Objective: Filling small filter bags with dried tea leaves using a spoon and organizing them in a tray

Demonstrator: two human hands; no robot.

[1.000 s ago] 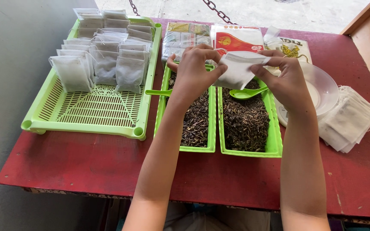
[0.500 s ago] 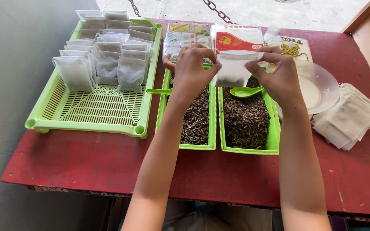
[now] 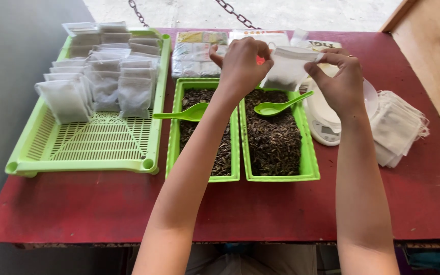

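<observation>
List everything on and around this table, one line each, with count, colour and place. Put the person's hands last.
table: one, red, under everything.
slotted tray: one, light green, left side of table.
filled bags: many, too overlapped to count, white, standing in rows at the tray's far end.
long trays: two, green, side by side at centre, holding dark dried leaves.
spoons: two, green, one resting on each long tray.
scale: one, white, right of the long trays.
empty bags: a stack, white, far right.
packets: several, printed, along the far edge.
chain: dark, beyond the table.
bag: one, white, held above the right long tray.
left hand: grips the bag's left side.
right hand: grips the bag's right side.
</observation>
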